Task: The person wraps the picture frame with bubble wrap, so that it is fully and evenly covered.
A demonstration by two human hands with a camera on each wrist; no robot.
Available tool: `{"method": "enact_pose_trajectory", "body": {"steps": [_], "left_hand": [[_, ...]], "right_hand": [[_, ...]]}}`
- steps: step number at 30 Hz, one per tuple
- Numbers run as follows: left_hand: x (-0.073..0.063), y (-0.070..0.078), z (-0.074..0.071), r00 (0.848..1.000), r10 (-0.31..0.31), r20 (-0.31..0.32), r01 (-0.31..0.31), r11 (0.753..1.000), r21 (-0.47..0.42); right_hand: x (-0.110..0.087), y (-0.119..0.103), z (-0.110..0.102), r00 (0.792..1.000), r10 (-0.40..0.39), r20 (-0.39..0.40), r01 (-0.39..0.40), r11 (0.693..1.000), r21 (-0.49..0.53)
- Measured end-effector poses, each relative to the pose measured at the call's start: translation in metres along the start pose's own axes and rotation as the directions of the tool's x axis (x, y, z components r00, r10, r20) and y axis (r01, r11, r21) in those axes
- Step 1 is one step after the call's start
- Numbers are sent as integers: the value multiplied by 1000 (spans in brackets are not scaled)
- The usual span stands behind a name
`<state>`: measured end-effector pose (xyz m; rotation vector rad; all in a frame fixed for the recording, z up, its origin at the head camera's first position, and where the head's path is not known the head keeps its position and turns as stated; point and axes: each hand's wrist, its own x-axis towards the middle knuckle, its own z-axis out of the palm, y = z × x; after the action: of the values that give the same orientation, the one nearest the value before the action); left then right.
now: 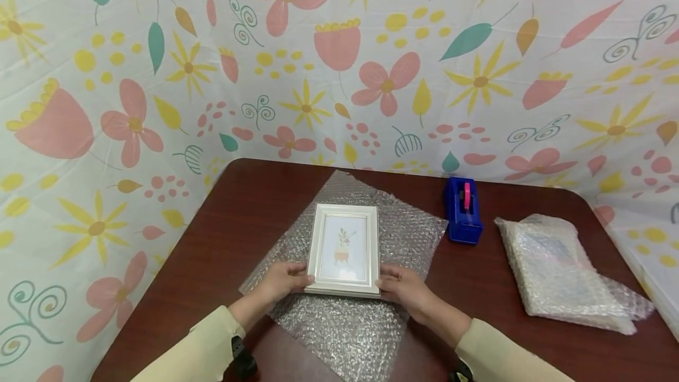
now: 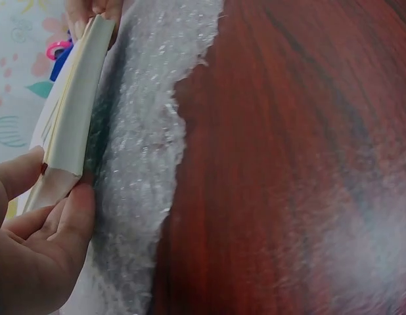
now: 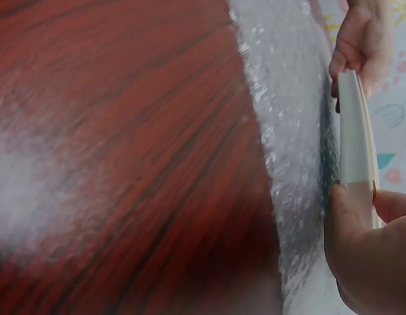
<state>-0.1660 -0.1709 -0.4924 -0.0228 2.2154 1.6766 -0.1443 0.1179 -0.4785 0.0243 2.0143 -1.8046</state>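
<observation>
A white picture frame with a small potted-plant print is held between two hands above a sheet of bubble wrap. My left hand grips its lower left corner, thumb on the front face and fingers beneath. On the other side, my right hand grips the lower right corner in the same manner. Both wrist views show the frame's thick pale edge side-on, raised a little off the wrap. In the right wrist view the right thumb and fingers pinch that edge.
A blue tape dispenser with a pink tape core stands right of the wrap. Farther right lies a bubble-wrapped flat package. A floral cloth hangs behind the dark reddish-brown table.
</observation>
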Motion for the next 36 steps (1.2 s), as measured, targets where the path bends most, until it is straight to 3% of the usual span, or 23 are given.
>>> {"method": "enact_pose_trajectory", "body": {"steps": [10, 19, 25, 36], "left_hand": [[-5, 0, 3, 999, 50, 17, -51, 996, 74], [-5, 2, 2, 999, 40, 23, -44, 983, 176], [-5, 2, 1, 999, 25, 32, -31, 981, 193], [1, 4, -3, 999, 3, 33, -9, 985, 172]], "right_hand": [[0, 6, -6, 1000, 10, 28, -9, 999, -37], [-3, -5, 3, 996, 36, -78, -55, 967, -251], [-2, -6, 4, 996, 23, -91, -52, 943, -329], [2, -6, 5, 994, 43, -103, -79, 922, -378]]}}
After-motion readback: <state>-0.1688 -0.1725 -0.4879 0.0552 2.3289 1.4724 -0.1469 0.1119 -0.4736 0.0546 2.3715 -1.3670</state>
